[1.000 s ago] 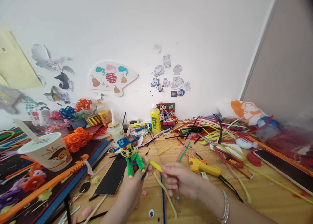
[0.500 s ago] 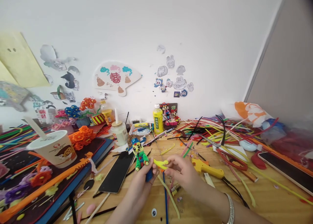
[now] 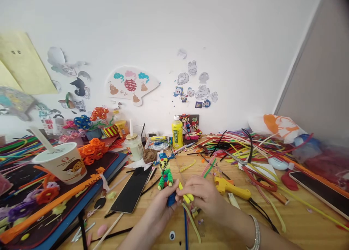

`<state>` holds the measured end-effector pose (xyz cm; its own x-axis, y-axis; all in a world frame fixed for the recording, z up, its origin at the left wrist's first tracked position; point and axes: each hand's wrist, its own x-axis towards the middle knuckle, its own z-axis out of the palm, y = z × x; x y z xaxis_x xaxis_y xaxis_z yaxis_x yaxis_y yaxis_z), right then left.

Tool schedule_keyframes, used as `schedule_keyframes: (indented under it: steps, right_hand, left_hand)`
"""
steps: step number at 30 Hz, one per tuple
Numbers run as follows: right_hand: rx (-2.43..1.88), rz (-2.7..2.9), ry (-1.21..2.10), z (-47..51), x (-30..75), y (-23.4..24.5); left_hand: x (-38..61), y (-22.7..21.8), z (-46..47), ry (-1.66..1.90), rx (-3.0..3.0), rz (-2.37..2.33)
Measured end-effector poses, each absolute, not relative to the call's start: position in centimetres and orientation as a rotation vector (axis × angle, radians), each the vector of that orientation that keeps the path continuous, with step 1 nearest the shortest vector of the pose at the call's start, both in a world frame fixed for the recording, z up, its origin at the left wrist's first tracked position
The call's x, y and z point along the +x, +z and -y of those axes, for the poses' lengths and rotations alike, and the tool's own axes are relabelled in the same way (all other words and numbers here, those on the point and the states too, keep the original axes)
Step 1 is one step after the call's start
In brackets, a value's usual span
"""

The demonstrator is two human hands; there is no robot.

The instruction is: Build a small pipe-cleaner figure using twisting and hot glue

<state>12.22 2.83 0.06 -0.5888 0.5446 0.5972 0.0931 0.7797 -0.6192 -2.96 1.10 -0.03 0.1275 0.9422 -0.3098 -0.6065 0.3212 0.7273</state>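
Observation:
My left hand (image 3: 160, 208) is closed round the lower part of a small pipe-cleaner doll (image 3: 165, 173). The doll has a blue hat, a yellow face with dark marks, green sleeves and a blue lower part; it stands nearly upright above the thumb. My right hand (image 3: 203, 195), a shiny bracelet at its wrist, pinches a short folded piece of yellow pipe cleaner (image 3: 187, 196) right beside the doll. The fingertips of both hands almost meet there, and their exact contact is hidden.
A yellow glue gun (image 3: 231, 187) lies right of my hands. A black phone (image 3: 132, 190) lies to the left, near a paper cup (image 3: 64, 162). Scissors (image 3: 261, 177) and piled pipe cleaners (image 3: 218, 141) spread at the back right. A yellow bottle (image 3: 177, 133) stands by the wall.
The doll and my left hand have shifted right in the view. The yellow piece has turned, its free ends now pointing down toward me, and the right hand has lowered slightly.

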Motion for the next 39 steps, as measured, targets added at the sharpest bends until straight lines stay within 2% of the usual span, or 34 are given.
schedule_keyframes:
  steps: [6,11,15,19,28,35,39]
  right_hand:
    - [-0.595,2.021,1.113,-3.1,12.2,0.8]
    - [-0.687,1.956,1.541,-3.9,12.7,0.6]
    - [-0.707,2.045,1.574,-4.0,13.3,1.0]
    - [-0.714,1.982,1.748,-3.8,13.5,1.6]
    - [-1.072,2.019,1.6,-3.0,12.8,1.5]
    - [-1.072,1.719,1.395,-2.8,11.4,1.4]
    - [-1.077,1.749,1.03,-2.2,10.6,1.2]
  left_hand:
    - [-3.6,0.7,-0.5,1.351,0.956,-0.99]
    - [-4.5,1.4,0.0,1.331,1.33,-1.015]
    - [-4.7,1.4,0.1,1.249,1.306,-0.999]
    - [-4.6,1.1,0.0,1.16,1.384,-0.945]
    - [-4.5,1.1,-0.1,1.183,1.58,-0.986]
    - [-3.2,0.3,-0.3,1.42,1.203,-1.171]
    - [-2.4,0.4,-0.4,1.419,1.082,-1.161]
